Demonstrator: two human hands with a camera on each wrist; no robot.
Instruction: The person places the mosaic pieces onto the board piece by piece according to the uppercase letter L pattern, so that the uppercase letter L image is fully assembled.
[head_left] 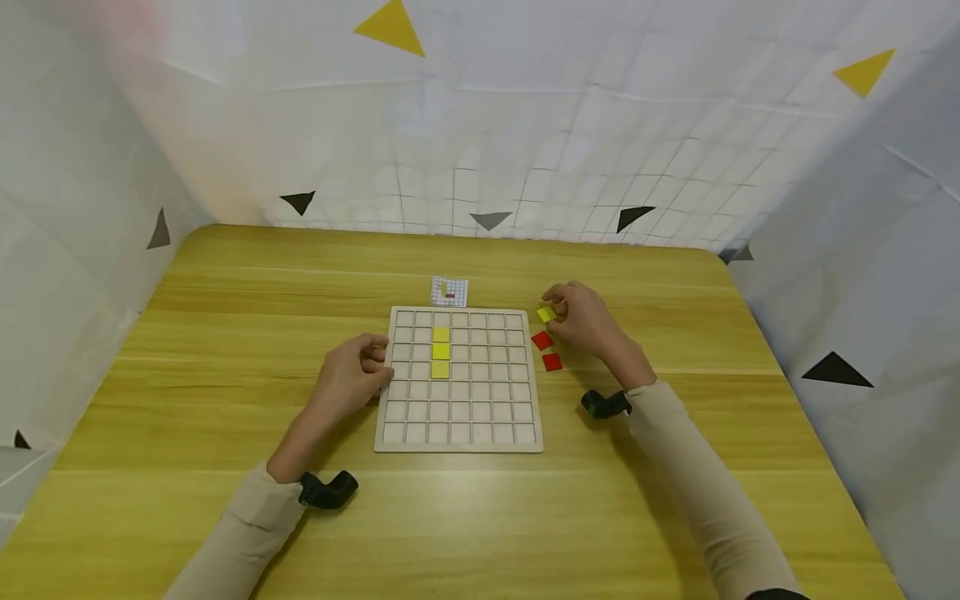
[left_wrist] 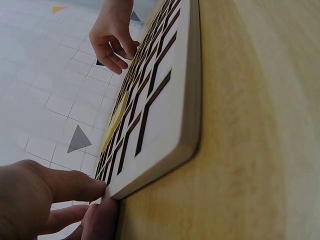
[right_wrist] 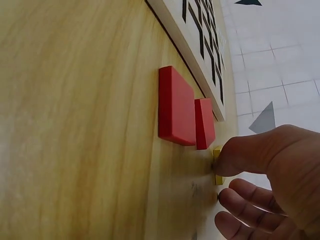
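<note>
The left hand [head_left: 348, 375] grips the board [head_left: 457, 446] at its left edge; the right hand [head_left: 587, 320] pinches a yellow tile [head_left: 546, 314] beside its right edge. A loose pinch could drop it; a low sweep could nudge the red tiles [head_left: 552, 362] nearby.

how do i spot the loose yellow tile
On the wooden table is a square grid board. Off its far right corner, the yellow tile is by the right hand. Unlike its neighbours, the two loose red tiles, it is yellow.
</note>
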